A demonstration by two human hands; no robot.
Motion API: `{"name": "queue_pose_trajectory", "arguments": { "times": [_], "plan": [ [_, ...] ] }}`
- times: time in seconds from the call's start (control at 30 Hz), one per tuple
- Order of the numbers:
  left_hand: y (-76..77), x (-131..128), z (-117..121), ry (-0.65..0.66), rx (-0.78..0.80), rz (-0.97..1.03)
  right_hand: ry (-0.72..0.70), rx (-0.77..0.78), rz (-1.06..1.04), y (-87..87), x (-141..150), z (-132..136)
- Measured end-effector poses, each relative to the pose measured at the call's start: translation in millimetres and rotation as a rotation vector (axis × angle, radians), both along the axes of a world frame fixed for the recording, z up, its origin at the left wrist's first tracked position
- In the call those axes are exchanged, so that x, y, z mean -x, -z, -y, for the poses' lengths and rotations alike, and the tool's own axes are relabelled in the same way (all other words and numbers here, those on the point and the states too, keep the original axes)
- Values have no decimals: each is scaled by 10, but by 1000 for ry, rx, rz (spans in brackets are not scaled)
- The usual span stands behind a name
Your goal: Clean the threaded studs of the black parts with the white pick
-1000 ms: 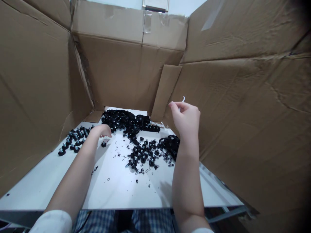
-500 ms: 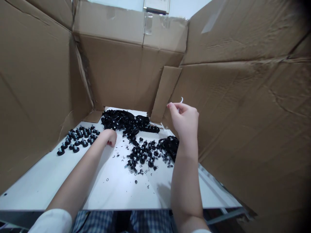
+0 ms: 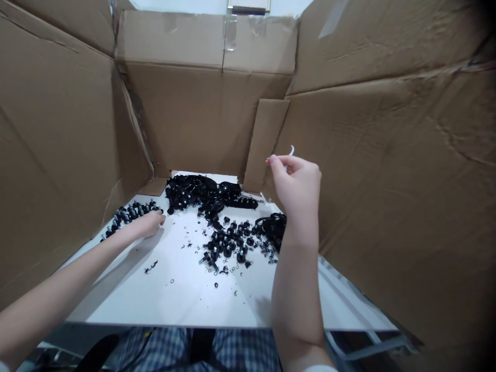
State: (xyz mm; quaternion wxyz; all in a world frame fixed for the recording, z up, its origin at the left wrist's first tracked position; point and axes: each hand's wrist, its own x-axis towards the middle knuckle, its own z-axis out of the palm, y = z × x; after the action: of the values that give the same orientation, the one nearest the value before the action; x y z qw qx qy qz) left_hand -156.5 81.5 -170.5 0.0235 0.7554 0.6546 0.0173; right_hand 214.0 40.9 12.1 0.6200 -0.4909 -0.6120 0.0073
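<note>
My left hand (image 3: pixel 150 223) is at the left side of the white table, beside rows of black levelling feet (image 3: pixel 123 216) with upright metal studs. Its fingers are curled closed; what they hold, if anything, is hidden. My right hand (image 3: pixel 297 181) is raised in front of the right cardboard wall, thumb and fingertips pinched together. In it is a thin white tool with a curved tip (image 3: pixel 292 150), most of it covered by the hand. Between my arms lies a loose pile of black levelling feet (image 3: pixel 228 240), several tipped over, with small black rings and scraps around them.
A bigger heap of black parts (image 3: pixel 201 191) sits at the back of the table (image 3: pixel 186 299). Another black bundle (image 3: pixel 273 227) lies beside my right forearm. Tall cardboard walls (image 3: pixel 194 119) enclose the back and both sides. Black shreds (image 3: pixel 151 267) lie at front left.
My left hand has moved left from the table's middle to the rows of levelling feet. Black shreds once behind my left forearm now show. My right hand stays raised with the white tool.
</note>
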Motion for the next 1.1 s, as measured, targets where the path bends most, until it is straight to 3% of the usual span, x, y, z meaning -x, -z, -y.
{"name": "queue_pose_trajectory", "arguments": {
  "times": [0.23, 0.47, 0.63, 0.8, 0.93, 1.1],
  "plan": [
    [-6, 120, 165, -96, -33, -124, -20, 0, -15, -25, -11, 58],
    [-25, 198, 37, -345, -47, 81, -43, -17, -42, -18, -24, 73],
    [-183, 332, -22, -481, -9, 425, -49, -29, -35, -17, -17, 69],
    [-335, 399, -24, -534, -23, 949, -55, -18, -40, -4, -6, 63],
    [-377, 475, 4, -568, -78, 1338, -65, -31, -42, 8, -7, 56],
    [-341, 509, 112, -584, -174, 1680, -83, -34, -44, 8, -2, 48]
  ]
}}
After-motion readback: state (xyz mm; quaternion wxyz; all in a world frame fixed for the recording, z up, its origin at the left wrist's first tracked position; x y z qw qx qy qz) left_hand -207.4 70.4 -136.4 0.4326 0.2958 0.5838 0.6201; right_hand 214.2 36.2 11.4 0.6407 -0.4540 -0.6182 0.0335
